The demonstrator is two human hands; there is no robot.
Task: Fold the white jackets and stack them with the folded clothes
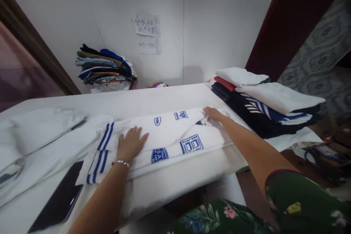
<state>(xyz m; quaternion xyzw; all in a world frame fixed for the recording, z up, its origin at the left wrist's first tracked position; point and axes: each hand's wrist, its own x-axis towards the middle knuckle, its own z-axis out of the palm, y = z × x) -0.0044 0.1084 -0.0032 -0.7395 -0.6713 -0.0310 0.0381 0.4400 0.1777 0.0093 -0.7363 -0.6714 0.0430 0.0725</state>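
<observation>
A white shirt with blue printed badges and double blue stripes lies folded lengthwise across the table in front of me. My left hand rests flat on its striped end, fingers spread. At the collar end, my right hand has its fingers closed on the edge of the shirt; the fingertips are partly hidden. A dark label shows inside the neck opening just beside that hand.
A dark phone lies at the table's near left, beside loose white garments. Folded clothes are stacked at the back left, and another clothes pile stands at the right. Handwritten paper notes hang on the wall.
</observation>
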